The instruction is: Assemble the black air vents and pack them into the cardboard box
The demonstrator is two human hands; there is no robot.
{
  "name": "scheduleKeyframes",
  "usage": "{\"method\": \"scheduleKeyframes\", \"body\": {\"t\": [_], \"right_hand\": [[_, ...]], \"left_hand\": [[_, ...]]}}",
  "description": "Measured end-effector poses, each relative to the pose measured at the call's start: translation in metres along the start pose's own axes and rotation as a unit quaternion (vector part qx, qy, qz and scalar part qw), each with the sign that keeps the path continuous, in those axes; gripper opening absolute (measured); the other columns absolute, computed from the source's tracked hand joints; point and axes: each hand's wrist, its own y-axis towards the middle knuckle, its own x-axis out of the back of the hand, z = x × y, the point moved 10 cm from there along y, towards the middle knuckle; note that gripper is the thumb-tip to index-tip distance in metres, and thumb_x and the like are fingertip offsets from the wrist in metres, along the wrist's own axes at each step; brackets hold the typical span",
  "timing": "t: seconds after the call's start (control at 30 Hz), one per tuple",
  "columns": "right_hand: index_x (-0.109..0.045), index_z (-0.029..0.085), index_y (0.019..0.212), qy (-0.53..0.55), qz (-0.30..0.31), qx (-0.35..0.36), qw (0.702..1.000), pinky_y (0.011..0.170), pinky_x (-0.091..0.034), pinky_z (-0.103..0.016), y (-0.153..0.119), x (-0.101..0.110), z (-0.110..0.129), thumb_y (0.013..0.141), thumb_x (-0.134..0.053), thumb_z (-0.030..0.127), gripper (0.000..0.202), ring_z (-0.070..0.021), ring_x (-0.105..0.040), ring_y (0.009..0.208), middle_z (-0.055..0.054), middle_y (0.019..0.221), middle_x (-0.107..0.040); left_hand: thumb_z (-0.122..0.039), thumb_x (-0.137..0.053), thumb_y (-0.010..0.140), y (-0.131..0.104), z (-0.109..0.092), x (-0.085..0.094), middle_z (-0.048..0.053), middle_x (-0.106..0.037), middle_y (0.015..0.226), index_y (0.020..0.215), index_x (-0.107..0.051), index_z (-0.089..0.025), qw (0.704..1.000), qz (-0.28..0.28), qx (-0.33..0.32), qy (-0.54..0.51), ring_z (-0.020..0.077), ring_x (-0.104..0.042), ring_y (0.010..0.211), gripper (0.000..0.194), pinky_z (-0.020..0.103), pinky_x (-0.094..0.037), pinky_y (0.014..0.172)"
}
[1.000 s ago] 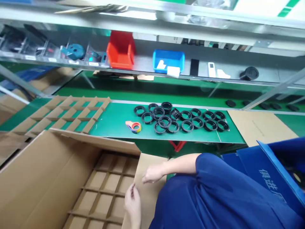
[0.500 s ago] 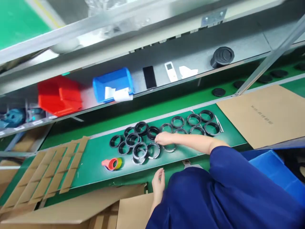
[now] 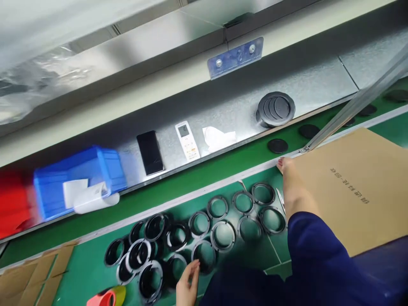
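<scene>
My right hand [image 3: 286,164] is at the far left corner of a large brown cardboard sheet [image 3: 353,182], its fingers closed on the corner and partly hidden. Loosely curled, my left hand [image 3: 188,282] holds nothing, thumb and fingers slightly apart. It is just in front of a black ring [image 3: 194,253] on the green bench; I cannot tell whether they touch. Several more black rings lie around, some stacked at the left, such as the front ring [image 3: 141,280]. A thin silvery tool [image 3: 280,199] lies beside my right forearm.
Above the bench runs a metal shelf with a blue bin [image 3: 111,170], a black phone [image 3: 150,153], a white remote [image 3: 187,140], crumpled white paper [image 3: 219,138] and a round black vent [image 3: 276,108]. A slanted metal post [image 3: 353,104] rises beside the sheet. Tape rolls [image 3: 119,294] lie front left.
My right hand has left the rings and gone right to the cardboard's corner. My left hand has come up from below the bench edge to the rings. The view has shifted right and closer.
</scene>
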Motion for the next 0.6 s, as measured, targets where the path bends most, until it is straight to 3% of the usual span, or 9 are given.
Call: {"method": "scheduleKeyframes", "body": {"t": [0.1,0.2,0.37,0.43,0.5,0.57,0.6], "right_hand": [[-0.059,0.015,0.110,0.074,-0.035,-0.090,0.993,0.060,-0.057,-0.021,0.039,0.003,-0.023,0.109,-0.046,0.027,0.017,-0.0074,-0.060,0.062,0.001,0.085,-0.060],[-0.056,0.020,0.107,0.146,-0.055,-0.132,0.979,0.059,-0.059,-0.020,0.061,-0.011,-0.033,0.109,-0.038,0.022,0.018,-0.0059,-0.058,0.054,0.003,0.081,-0.056],[-0.052,0.020,0.093,0.250,-0.051,-0.154,0.955,0.057,-0.058,-0.015,0.059,-0.052,-0.025,0.107,-0.045,0.020,0.015,-0.0047,-0.052,0.048,0.006,0.067,-0.053],[-0.052,0.018,0.089,0.277,-0.007,-0.160,0.948,0.057,-0.058,-0.013,0.038,-0.080,-0.021,0.106,-0.050,0.019,0.017,-0.0047,-0.055,0.050,0.005,0.065,-0.055],[-0.054,0.016,0.086,0.283,0.061,-0.180,0.940,0.061,-0.060,-0.015,-0.005,-0.116,-0.026,0.105,-0.054,0.019,0.019,-0.0058,-0.061,0.056,0.001,0.068,-0.062],[-0.057,0.014,0.084,0.286,0.150,-0.209,0.923,0.066,-0.062,-0.018,-0.073,-0.158,-0.041,0.103,-0.058,0.020,0.020,-0.0077,-0.066,0.062,-0.003,0.073,-0.068],[-0.059,0.013,0.084,0.294,0.205,-0.225,0.906,0.067,-0.063,-0.019,-0.117,-0.179,-0.050,0.102,-0.060,0.020,0.019,-0.0085,-0.067,0.064,-0.005,0.076,-0.070]], "left_hand": [[-0.075,-0.070,0.073,0.021,-0.013,-0.005,0.009,-0.081,0.104,0.094,-0.082,-0.027,1.000,0.026,0.008,0.008,0.0320,-0.078,0.099,0.054,0.038,-0.063,0.093],[-0.072,-0.071,0.073,0.043,-0.028,-0.013,0.008,-0.081,0.103,0.092,-0.083,-0.030,0.999,0.049,0.001,0.011,0.0328,-0.078,0.099,0.047,0.039,-0.063,0.095],[-0.066,-0.070,0.078,0.071,-0.052,-0.025,0.009,-0.081,0.105,0.095,-0.082,-0.029,0.998,0.058,-0.012,0.020,0.0321,-0.077,0.102,0.043,0.041,-0.061,0.099],[-0.062,-0.069,0.081,0.075,-0.070,-0.033,0.010,-0.081,0.106,0.097,-0.082,-0.026,0.998,0.066,-0.001,0.023,0.0313,-0.076,0.103,0.041,0.043,-0.059,0.101],[-0.059,-0.070,0.082,0.078,-0.094,-0.044,0.011,-0.080,0.105,0.095,-0.080,-0.023,0.996,0.084,0.013,0.003,0.0307,-0.074,0.104,0.040,0.045,-0.056,0.104],[-0.056,-0.076,0.078,0.083,-0.117,-0.057,0.014,-0.078,0.107,0.092,-0.078,-0.019,0.991,0.107,0.028,-0.070,0.0308,-0.072,0.108,0.040,0.049,-0.051,0.109],[-0.054,-0.082,0.073,0.089,-0.125,-0.058,0.015,-0.076,0.115,0.101,-0.077,-0.019,0.984,0.099,0.037,-0.143,0.0311,-0.069,0.114,0.045,0.050,-0.048,0.112]]}}
